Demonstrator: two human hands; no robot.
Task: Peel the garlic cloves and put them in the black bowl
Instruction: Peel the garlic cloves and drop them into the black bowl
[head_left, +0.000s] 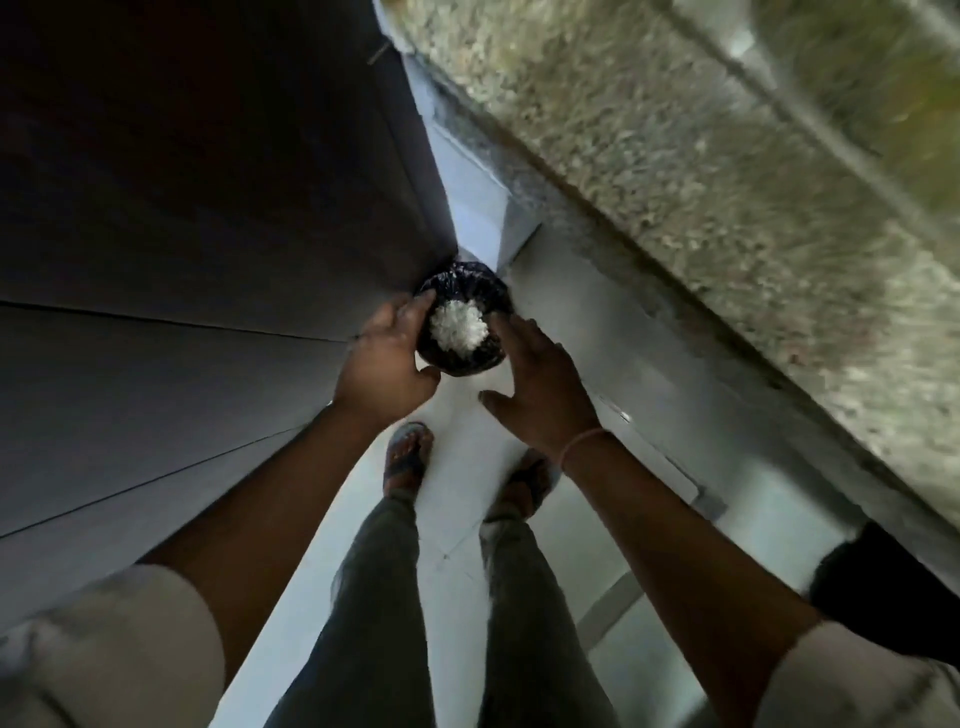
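A black round container (470, 291) with a crinkled, glossy surface sits low in the corner ahead of me. I cannot tell whether it is the bowl or a bag-lined bin. Inside it lies a heap of white flaky bits (457, 325) that look like garlic skins. My left hand (387, 353) grips the container's left side, with fingers over the top edge and the thumb under the near edge. My right hand (530, 379) is beside its right edge with fingers straight and spread, the fingertips at the rim. No whole garlic cloves are visible.
Dark cabinet panels (208, 234) fill the left side. A speckled stone counter (701, 156) runs along the upper right over a pale front. I am standing on a white floor (457, 415) in sandals (408, 454). A black object (883, 587) is at the right edge.
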